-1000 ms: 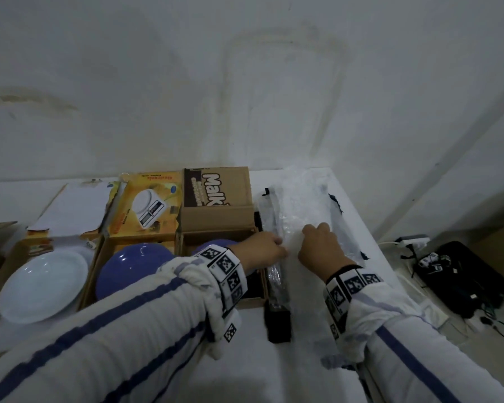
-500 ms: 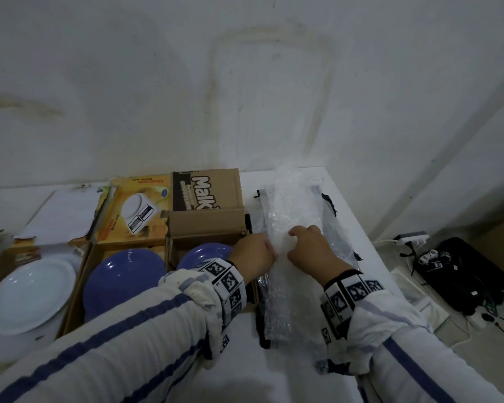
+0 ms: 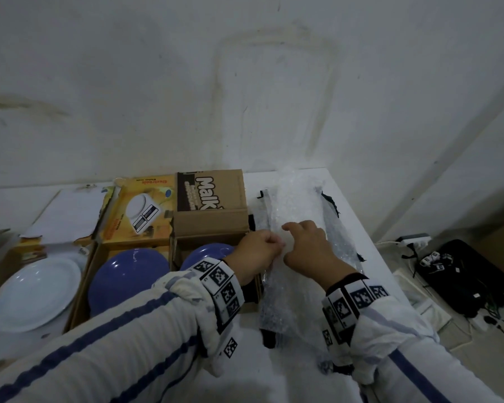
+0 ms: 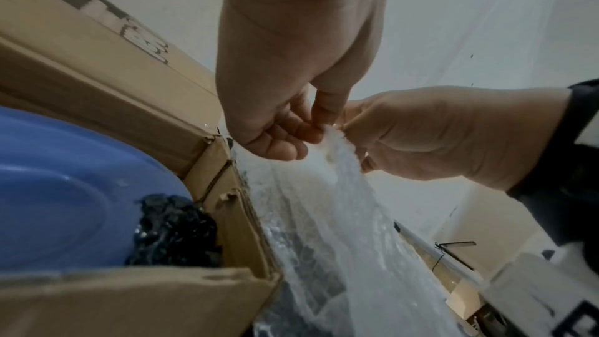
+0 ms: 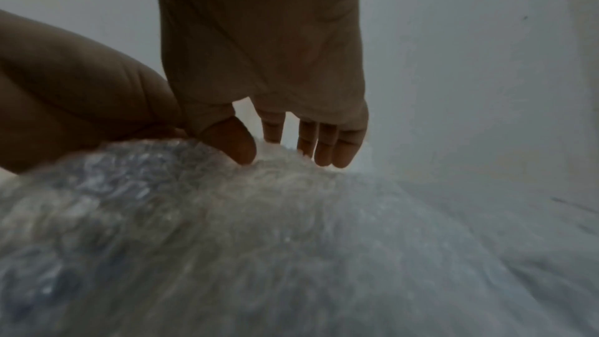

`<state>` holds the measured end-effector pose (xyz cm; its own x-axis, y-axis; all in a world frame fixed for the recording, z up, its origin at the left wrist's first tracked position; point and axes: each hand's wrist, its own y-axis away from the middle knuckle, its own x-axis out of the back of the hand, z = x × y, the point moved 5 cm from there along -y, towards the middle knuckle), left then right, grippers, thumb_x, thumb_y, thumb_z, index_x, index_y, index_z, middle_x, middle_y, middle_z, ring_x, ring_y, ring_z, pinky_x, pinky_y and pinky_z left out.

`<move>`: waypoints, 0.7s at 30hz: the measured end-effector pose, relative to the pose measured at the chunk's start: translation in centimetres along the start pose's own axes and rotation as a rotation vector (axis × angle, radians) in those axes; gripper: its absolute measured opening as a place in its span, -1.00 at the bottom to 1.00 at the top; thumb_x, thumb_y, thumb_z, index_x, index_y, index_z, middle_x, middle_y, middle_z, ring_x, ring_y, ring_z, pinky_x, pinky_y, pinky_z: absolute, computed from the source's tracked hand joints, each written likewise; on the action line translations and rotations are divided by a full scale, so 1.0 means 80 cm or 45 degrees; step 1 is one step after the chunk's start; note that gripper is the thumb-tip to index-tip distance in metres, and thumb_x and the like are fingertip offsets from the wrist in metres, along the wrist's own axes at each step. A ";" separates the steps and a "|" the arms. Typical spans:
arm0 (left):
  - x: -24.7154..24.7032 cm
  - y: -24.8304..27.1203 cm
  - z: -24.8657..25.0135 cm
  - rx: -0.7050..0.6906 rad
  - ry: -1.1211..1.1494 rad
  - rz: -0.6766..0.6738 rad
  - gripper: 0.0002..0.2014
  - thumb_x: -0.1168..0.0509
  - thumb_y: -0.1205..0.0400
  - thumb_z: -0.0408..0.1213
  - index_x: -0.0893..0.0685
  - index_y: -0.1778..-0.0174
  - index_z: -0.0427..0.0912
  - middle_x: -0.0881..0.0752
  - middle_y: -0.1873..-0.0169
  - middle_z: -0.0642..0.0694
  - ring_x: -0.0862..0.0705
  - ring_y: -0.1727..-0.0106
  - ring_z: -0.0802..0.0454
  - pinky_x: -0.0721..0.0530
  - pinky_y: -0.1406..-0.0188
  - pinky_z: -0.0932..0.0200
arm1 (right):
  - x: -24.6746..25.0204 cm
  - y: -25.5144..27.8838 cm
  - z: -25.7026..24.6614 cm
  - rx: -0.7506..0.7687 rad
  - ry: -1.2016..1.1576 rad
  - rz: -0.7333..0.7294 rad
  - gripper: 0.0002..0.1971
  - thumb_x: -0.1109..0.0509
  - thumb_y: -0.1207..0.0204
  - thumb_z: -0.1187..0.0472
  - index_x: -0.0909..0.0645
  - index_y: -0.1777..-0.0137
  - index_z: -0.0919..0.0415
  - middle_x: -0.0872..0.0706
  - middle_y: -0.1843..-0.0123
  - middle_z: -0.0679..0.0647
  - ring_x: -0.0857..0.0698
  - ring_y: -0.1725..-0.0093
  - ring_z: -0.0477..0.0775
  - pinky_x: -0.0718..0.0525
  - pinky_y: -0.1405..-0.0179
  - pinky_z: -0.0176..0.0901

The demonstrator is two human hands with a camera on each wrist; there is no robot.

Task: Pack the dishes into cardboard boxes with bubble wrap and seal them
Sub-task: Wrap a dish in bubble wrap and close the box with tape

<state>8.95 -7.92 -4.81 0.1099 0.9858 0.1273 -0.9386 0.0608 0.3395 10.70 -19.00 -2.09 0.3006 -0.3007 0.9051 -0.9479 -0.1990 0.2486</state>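
Observation:
A clear bubble wrap sheet [image 3: 297,199] lies along the right side of the white table [image 3: 274,373], over a dark sheet. My left hand [image 3: 274,242] pinches a raised fold of it next to the brown "Malk" box [image 3: 213,225]. In the left wrist view the left hand [image 4: 308,135] grips the fold's top and the bubble wrap [image 4: 324,201] hangs down from it. My right hand [image 3: 296,237] pinches the same fold from the other side. Its thumb and fingers [image 5: 324,147] dig into the bubble wrap [image 5: 259,227]. A blue plate [image 3: 207,253] sits in the Malk box.
A larger blue plate [image 3: 128,274] lies in the yellow scale box [image 3: 140,210], and a white plate [image 3: 35,292] in the leftmost box. Dark padding [image 4: 172,229] sits beside the blue plate [image 4: 64,188]. The wall is close behind. A black bag [image 3: 463,274] and cables lie on the floor at right.
Both hands have come together over the bubble wrap and drawn it up into a fold between them. The sheet's near end has lifted off the dark sheet.

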 end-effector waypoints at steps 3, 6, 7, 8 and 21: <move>0.006 0.007 0.016 -0.202 0.044 -0.001 -0.90 -0.32 -0.64 -0.35 -0.63 0.16 -0.07 -0.67 0.18 -0.05 -0.62 0.11 0.09 -0.57 0.12 0.38 | 0.013 0.003 -0.012 0.011 0.138 0.049 -0.51 -0.29 -0.46 0.13 -0.40 -0.42 -0.06 -0.35 -0.48 0.05 -0.34 -0.47 0.19 -0.34 -0.39 0.16; 0.023 0.017 0.029 -0.315 0.128 0.049 -0.91 -0.36 -0.61 -0.33 -0.63 0.09 -0.04 -0.68 0.01 -0.08 -0.61 -0.06 0.05 -0.58 -0.16 0.10 | 0.033 0.005 -0.029 0.055 0.235 0.168 -0.72 -0.21 -0.48 0.20 -0.55 -0.18 0.09 -0.57 -0.26 0.09 -0.54 -0.29 0.21 -0.41 -0.24 0.10; 0.032 0.021 0.032 -0.349 0.096 0.099 -0.83 -0.40 -0.58 -0.31 -0.59 -0.01 -0.01 -0.64 -0.07 -0.07 -0.59 -0.11 0.05 -0.58 -0.19 0.06 | 0.040 0.007 -0.036 0.087 0.247 0.230 -0.76 -0.20 -0.48 0.24 -0.58 -0.11 0.10 -0.63 -0.17 0.10 -0.59 -0.21 0.22 -0.41 -0.20 0.07; 0.042 0.022 0.035 -0.394 0.018 0.140 -0.68 -0.44 -0.54 -0.32 -0.53 -0.15 0.03 -0.57 -0.17 -0.04 -0.55 -0.20 0.05 -0.59 -0.24 0.05 | 0.047 0.008 -0.044 0.130 0.253 0.289 -0.75 -0.20 -0.48 0.26 -0.60 -0.09 0.10 -0.67 -0.12 0.09 -0.63 -0.15 0.22 -0.41 -0.17 0.04; 0.162 0.032 0.027 -0.243 -0.022 0.407 -0.88 -0.24 -0.62 -0.27 -0.60 0.22 -0.01 -0.67 0.25 0.00 -0.63 0.25 0.04 -0.58 0.41 0.24 | 0.060 0.020 -0.140 0.582 -0.464 0.293 -0.94 -0.37 -0.48 0.35 -0.65 0.09 0.25 -0.66 0.23 0.03 -0.61 0.21 0.04 -0.47 0.32 -0.29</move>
<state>8.65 4.71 -0.25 -0.1946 0.9570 0.2150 -0.9703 -0.2199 0.1007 9.44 -10.27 6.49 0.1870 -0.6659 0.7222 -0.8759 -0.4458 -0.1843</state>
